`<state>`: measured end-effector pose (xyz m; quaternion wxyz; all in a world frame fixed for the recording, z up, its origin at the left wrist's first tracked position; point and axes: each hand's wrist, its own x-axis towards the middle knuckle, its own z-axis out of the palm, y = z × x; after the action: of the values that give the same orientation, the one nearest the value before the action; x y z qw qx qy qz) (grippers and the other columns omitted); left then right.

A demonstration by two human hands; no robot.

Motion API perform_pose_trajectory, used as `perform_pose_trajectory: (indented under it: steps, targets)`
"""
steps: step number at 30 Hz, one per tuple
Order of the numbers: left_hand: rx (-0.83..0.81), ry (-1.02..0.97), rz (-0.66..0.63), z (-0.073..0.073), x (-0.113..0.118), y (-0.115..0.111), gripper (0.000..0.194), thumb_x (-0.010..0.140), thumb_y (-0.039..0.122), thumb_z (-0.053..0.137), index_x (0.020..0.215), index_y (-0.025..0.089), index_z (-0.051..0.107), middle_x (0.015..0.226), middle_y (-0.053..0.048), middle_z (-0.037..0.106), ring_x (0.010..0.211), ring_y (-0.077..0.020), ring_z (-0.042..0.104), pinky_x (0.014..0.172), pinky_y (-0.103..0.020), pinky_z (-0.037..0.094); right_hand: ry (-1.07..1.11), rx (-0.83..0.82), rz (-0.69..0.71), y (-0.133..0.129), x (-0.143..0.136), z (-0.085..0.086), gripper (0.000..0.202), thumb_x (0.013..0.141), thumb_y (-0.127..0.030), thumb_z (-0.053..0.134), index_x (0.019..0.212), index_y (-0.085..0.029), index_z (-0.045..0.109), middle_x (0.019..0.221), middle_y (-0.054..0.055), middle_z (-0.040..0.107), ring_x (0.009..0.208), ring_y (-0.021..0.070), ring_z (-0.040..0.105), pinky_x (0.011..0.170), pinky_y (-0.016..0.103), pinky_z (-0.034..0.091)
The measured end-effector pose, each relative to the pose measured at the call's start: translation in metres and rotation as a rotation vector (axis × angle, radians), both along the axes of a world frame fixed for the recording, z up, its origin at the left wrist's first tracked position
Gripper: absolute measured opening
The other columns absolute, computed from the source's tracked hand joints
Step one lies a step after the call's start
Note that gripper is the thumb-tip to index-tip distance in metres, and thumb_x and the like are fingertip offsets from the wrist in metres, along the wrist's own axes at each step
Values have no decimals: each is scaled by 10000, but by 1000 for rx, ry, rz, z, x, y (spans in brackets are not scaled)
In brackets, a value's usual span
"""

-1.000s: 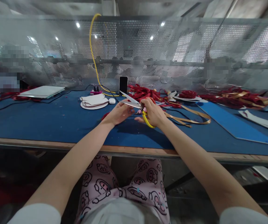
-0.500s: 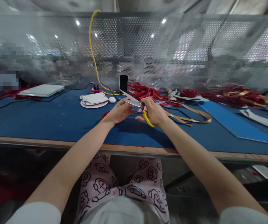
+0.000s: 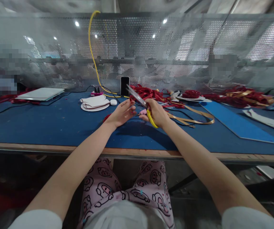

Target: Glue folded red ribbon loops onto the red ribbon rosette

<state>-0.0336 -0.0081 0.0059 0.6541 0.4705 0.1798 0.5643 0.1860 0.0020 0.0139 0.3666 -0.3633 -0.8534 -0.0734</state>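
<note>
My right hand (image 3: 158,113) is closed round the yellow handles of a pair of scissors (image 3: 137,96). The blades lie together and point up and away to the left, blurred by motion. By the right thumb is a small pink thing with a dark tip (image 3: 142,112); whether the hand holds it is unclear. Just left of the blades, my left hand (image 3: 122,114) has its thumb and finger pinched, with a speck of red at the tips too small to name. A bit of red material (image 3: 106,118) lies beside the left wrist, partly hidden.
A heap of red ribbon (image 3: 148,93) lies beyond my hands, with gold ribbon (image 3: 204,121) to the right. White cut pieces (image 3: 94,102) and an upright phone (image 3: 125,86) stand on the blue table (image 3: 43,127). A blue board (image 3: 239,124) lies at right; perforated metal screen (image 3: 132,41) behind.
The scissors' blades have gone from spread to together and swung to point more upward, away from the left fingers. Both hands stay in nearly the same place; the view has shifted slightly.
</note>
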Motion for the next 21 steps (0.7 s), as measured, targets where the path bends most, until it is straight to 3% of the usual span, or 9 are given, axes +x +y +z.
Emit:
perform_pose_trajectory:
  steps: [4,8,12,17,21]
  targets:
    - [-120,-77,16,9,2,0,159,866,277,771,801,174,668,817,8,637,668,-66,553,700,-233,494,185,-23,-235,7,17,12,701,892,-709,554,1280,-129,485,914,122,661,774,272,633,736,399,491]
    - [-190,-120,51,13,3,1,151,849,234,769,769,157,666,784,10,675,619,-46,536,670,-217,469,211,-19,-535,17,42,18,533,954,-518,527,1315,-127,513,1094,208,684,997,346,660,864,451,497]
    - [-222,-128,83,13,4,1,107,858,183,708,766,161,658,822,4,717,603,-47,543,665,-223,482,157,-148,-838,25,63,18,463,924,-384,560,1298,-110,548,1156,246,681,1063,385,660,886,467,490]
    - [-226,-46,103,11,3,5,90,850,154,649,760,159,640,798,-6,716,587,-59,548,653,-228,500,111,-303,-1054,34,87,12,482,890,-289,579,1326,-89,530,1254,259,653,1132,382,656,903,454,494]
    - [-224,104,133,5,7,9,87,846,162,652,760,162,635,800,-32,729,594,-78,557,645,-239,495,116,-345,-1116,45,115,2,503,837,-240,639,1314,-97,566,1264,247,660,1141,371,659,897,440,512]
